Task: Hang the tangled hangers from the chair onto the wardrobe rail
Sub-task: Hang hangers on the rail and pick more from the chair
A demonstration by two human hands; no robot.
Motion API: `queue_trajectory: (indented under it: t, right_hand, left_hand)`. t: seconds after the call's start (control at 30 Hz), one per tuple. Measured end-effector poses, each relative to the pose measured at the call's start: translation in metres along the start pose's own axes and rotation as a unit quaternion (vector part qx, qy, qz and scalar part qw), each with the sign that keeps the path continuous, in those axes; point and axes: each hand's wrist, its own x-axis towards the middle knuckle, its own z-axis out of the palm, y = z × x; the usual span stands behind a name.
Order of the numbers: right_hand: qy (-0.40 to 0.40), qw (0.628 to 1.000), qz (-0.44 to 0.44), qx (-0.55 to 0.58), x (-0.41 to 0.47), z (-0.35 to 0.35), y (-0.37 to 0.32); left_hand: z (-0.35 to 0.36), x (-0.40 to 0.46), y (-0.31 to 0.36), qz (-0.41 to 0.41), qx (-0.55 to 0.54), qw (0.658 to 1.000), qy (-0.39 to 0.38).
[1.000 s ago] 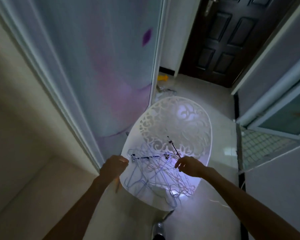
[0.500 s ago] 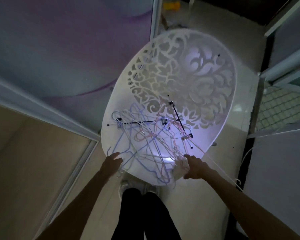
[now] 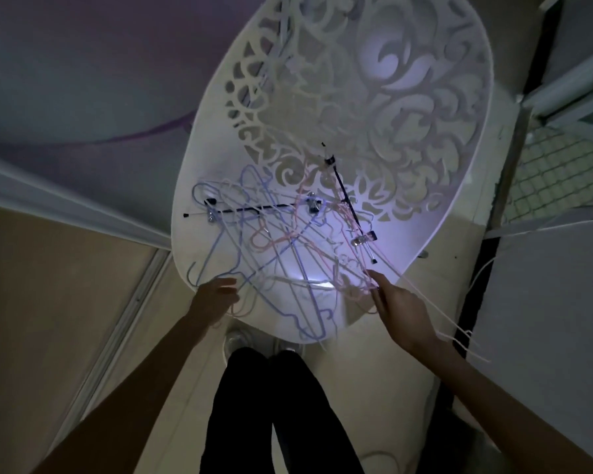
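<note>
Dim, grainy; bluish glare spot on chair [image 3: 459, 213] seat; wide-angle edge distortion.

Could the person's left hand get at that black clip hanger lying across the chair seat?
Probably yes: the left hand sits at the seat's near edge, and the black clip hanger lies just beyond, though wire hangers tangle over it.

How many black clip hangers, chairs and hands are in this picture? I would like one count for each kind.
Black clip hangers: 2
Chair: 1
Hands: 2 (left hand, right hand)
Total: 5
Thin hangers: too tangled to count.
</note>
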Motion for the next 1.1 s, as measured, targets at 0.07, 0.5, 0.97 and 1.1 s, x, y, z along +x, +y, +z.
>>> queue_trajectory:
  t: [0.07,0.5,0.97,1.1]
  right_hand:
    - [0.025,0.999,-0.001,-0.022,0.006,-0.017,0.0]
    - [0.045,0.982,0.062,0.175,0.032,-0.089,0.016]
    - [-0.075,0.983,-0.009,0.169,0.016,-0.072,-0.043]
    - [-0.134,0.989,-0.024,0.066,0.012,-0.047,-0.058]
  left_hand:
    - [-0.002,-0.003,0.004,0.001,0.016,1.0,-0.001]
    - [0.013,-0.018,0.063,0.018,-0.053,0.997,-0.054]
    - [0.066,-0.024,0.144,-0.047,-0.148,0.968,-0.196]
    - [0.055,-0.035,0.169,-0.081,-0.206,0.932,-0.287]
